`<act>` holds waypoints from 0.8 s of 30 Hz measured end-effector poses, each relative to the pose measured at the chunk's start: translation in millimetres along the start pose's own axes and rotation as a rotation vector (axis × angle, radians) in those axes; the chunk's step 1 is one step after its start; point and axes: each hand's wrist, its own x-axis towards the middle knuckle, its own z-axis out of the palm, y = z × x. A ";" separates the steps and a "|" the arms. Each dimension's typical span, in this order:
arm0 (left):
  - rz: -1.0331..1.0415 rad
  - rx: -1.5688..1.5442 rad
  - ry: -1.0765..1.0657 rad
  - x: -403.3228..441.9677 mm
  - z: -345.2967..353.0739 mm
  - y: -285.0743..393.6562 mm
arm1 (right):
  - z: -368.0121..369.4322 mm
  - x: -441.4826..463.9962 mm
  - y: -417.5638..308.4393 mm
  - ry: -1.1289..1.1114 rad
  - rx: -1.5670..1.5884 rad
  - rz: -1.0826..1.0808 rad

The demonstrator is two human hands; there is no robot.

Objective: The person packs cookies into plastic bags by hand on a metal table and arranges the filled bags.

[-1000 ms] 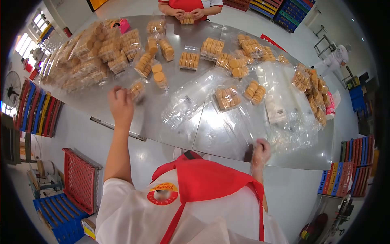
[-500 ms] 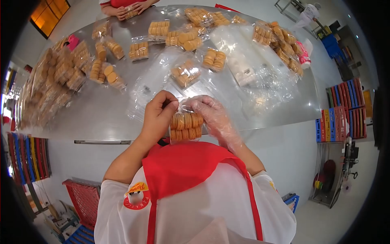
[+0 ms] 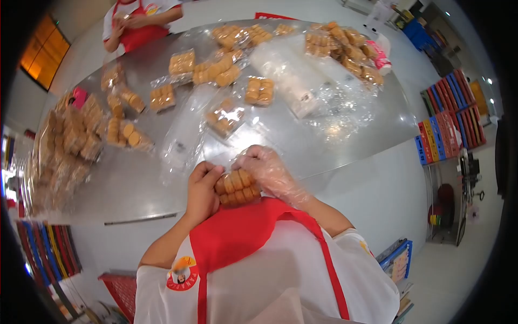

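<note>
Close to my chest I hold a clear plastic pack of round golden biscuits (image 3: 237, 187), stacked in two rows. My left hand (image 3: 203, 186) is bare and grips the left side of the pack, thumb and fingers closed on it. My right hand (image 3: 265, 168) wears a thin clear plastic glove; its fingers are pinched on the film at the pack's upper right edge. Just beyond my hands, on the steel table (image 3: 324, 154), lies another biscuit pack (image 3: 224, 116) with glare on its film. A further pack (image 3: 259, 90) sits behind it.
A large heap of packed biscuits (image 3: 67, 143) covers the table's left end, and a smaller heap (image 3: 345, 51) stands at the back right. Flat clear bags (image 3: 291, 75) are spread mid-table. Across it stands a person in a red apron (image 3: 143, 24). Coloured crates (image 3: 440, 137) are stacked at right.
The view has turned and shifted. The biscuit pack has tilted and now sits lower between my hands; my left hand has moved from the film at its top to its side.
</note>
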 end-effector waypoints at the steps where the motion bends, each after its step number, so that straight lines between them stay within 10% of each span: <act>1: -0.008 -0.029 -0.034 2.5 -7.5 0.9 | 1.1 -0.3 -1.8 0.009 -0.073 -0.033; 24: -0.129 -0.089 -0.135 11.3 1.1 4.2 | -15.3 -9.3 -0.9 -0.046 -0.085 -0.030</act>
